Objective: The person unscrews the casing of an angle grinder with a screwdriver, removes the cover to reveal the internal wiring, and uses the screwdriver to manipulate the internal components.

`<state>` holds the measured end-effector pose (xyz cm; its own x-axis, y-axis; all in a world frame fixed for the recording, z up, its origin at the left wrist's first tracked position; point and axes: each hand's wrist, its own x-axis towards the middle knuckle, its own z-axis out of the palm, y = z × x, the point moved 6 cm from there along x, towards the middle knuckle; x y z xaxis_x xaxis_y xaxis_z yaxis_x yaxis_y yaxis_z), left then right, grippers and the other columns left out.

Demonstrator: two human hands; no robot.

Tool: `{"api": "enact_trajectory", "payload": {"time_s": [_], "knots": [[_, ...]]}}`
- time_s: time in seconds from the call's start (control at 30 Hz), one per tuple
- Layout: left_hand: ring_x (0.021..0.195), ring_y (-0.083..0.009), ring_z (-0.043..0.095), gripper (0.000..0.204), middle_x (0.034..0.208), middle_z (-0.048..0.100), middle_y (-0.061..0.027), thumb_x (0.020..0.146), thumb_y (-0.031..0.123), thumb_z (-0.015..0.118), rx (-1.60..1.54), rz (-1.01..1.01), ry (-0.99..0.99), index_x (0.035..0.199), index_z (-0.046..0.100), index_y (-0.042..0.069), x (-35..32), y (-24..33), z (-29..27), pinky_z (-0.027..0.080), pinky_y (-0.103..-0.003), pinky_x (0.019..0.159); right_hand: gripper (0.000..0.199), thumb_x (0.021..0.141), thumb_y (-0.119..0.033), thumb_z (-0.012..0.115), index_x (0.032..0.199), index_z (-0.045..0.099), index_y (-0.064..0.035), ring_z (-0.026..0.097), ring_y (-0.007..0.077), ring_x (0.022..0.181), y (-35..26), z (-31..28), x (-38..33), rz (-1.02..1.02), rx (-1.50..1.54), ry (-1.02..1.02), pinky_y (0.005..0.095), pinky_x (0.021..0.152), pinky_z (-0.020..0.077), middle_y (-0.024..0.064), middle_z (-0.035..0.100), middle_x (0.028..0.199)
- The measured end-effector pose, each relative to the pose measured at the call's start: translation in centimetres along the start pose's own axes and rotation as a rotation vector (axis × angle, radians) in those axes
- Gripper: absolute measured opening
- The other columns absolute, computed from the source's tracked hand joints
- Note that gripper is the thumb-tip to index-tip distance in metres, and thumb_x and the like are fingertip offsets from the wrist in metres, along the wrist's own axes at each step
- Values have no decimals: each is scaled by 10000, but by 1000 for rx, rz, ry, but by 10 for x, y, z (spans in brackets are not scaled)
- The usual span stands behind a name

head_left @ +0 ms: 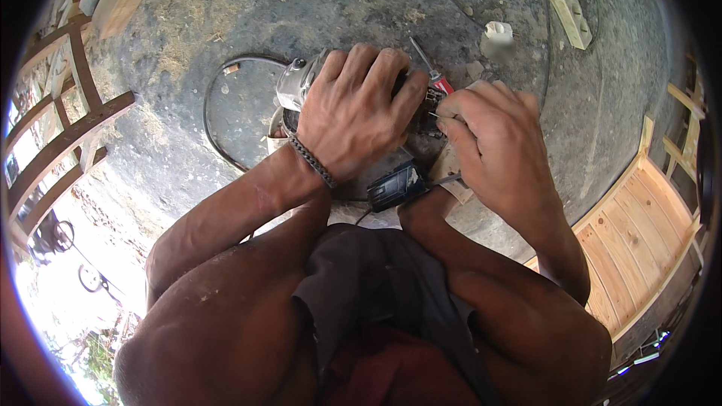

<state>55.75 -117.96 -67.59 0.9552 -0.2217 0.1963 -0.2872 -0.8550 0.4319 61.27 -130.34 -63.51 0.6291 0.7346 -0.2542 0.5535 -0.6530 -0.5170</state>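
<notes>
My left hand [357, 105] wraps over a power tool that looks like an angle grinder [295, 84], its silver metal head showing to the left of my knuckles. The grip hides most of its body. At the right end the dark inner parts [432, 111] lie exposed. Against that end, my right hand [496, 131] pinches thumb and forefinger together on something too small to make out. A screwdriver [432, 71] with a red handle lies just beyond the tool. Below my hands sits a loose dark blue housing piece [397, 186], near my right foot.
A black cable [207, 109] loops over the grey floor on the left. Farther off lie a white plug [498, 32] and a pale multi-socket power strip [569, 13]. Brown wooden frames [71, 131] stand at left, a slatted pine panel [639, 237] at right.
</notes>
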Motion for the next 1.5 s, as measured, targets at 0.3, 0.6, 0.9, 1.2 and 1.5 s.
{"api": "enact_trajectory", "payload": {"time_s": [0.3,0.6,0.9,1.2,1.5], "knots": [[1011,-271,557,760,1113,564,-65,519,267,864,-40,-27,-56,1217,600,123,0,-2,1,441,-407,823,88,831,-62,648,915,624,-68,579,282,865,0,-2,6,-50,-23,-36,413,805,369,81,589,842],[948,-234,560,422,1038,544,-67,717,202,707,-7,10,7,1117,634,89,1,-2,-4,441,-380,764,64,852,-82,649,903,618,-105,583,257,878,3,7,-4,-29,54,107,425,813,366,46,580,852],[1003,-269,559,712,1113,556,-61,556,263,852,-12,-24,-52,1207,601,122,-2,-2,0,445,-412,819,53,858,-69,640,904,624,-89,603,250,795,19,18,-6,117,388,68,407,793,389,48,601,806],[989,-269,567,717,1089,565,-59,534,248,849,-13,-26,-18,1197,607,123,-4,-2,1,449,-411,816,136,819,-28,687,949,649,-44,570,214,772,4,12,-9,-20,115,144,381,810,383,55,620,869],[984,-272,568,733,1085,568,-58,491,224,861,-40,-33,-5,1176,619,126,-1,-2,-1,443,-409,801,172,768,-62,675,934,655,-101,568,150,797,-3,9,-16,-516,-334,356,371,835,289,-10,604,883]]}}
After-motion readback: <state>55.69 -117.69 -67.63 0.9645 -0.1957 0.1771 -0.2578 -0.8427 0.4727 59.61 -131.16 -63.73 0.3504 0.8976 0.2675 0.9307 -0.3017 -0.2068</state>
